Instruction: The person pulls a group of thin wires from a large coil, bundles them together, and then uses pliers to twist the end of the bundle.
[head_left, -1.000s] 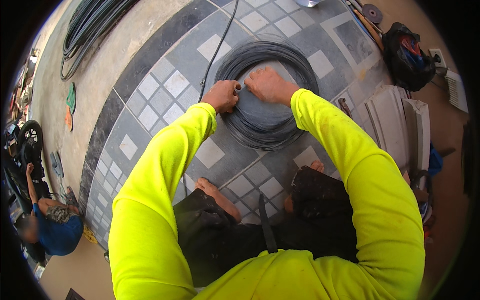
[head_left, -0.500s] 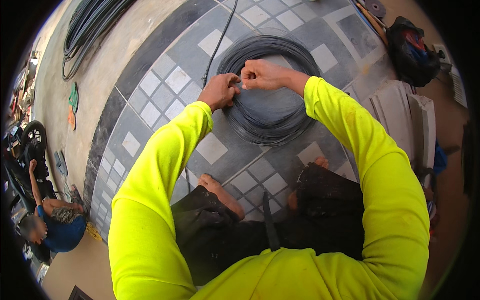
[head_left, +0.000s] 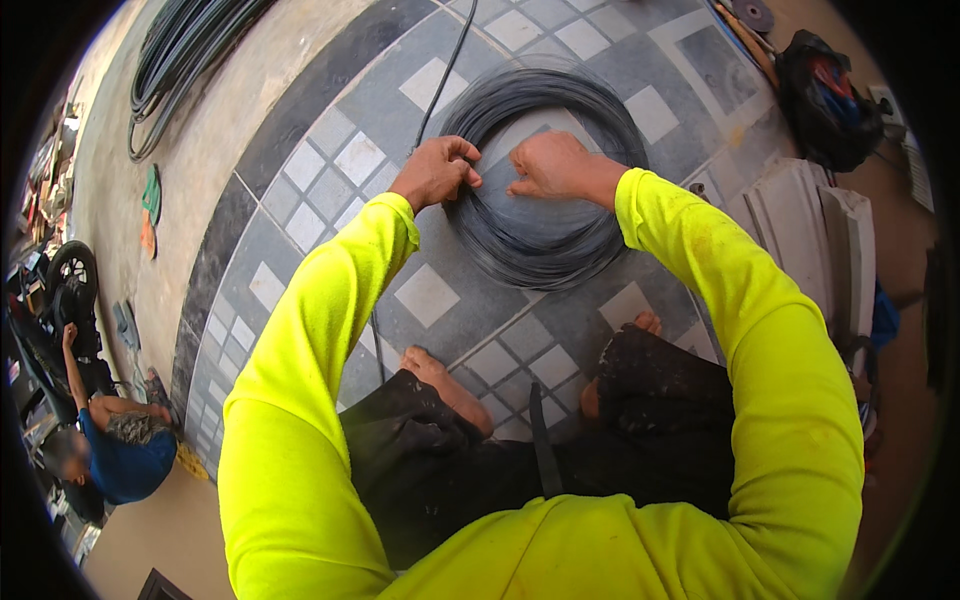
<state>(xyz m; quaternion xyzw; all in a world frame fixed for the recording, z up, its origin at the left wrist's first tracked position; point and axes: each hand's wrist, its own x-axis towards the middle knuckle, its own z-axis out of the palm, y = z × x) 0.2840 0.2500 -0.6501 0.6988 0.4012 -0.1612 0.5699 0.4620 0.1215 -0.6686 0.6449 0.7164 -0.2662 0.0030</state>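
A round coil of thin dark wire lies on the tiled floor in front of me. Over its left edge is my left hand, its fingers curled, and what they grip is hidden. A dark cable runs down from the top to the back of that hand and shows again below my left sleeve. My right hand is above the middle of the coil, closed in a pinch with the fingertips toward the left. Whatever sits in the pinch is too small to make out. A gap separates the two hands.
My bare feet flank the near side of the coil. More black cable lies coiled at upper left. A black bag and pale panels stand at right. Far left, a person in blue sits near a motorcycle.
My right hand has moved right, away from my left hand, and turned so its back faces up. The left hand has shifted only slightly. The coil looks the same.
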